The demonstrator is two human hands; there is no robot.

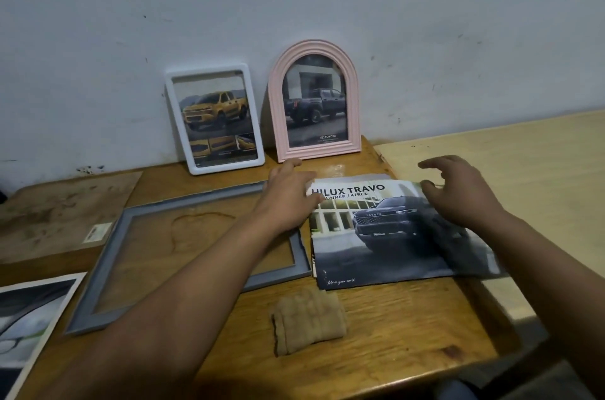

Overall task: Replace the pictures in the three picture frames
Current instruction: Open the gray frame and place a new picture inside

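While your left hand (289, 191) lies flat, fingers straight, on the top-left corner of the truck brochure (386, 232), your right hand (458, 193) hovers over its right edge with fingers spread and loosely curled, gripping nothing, so a one-sided pull could crease or tear the sheet. The empty grey frame (183, 255) lies flat just left of it, under your left forearm; drag that arm and you shift the frame or scuff the glazing, if it has any. The white frame (214, 118) and pink arched frame (314, 98) only lean on the wall, close behind your left hand, so a bump tips them.
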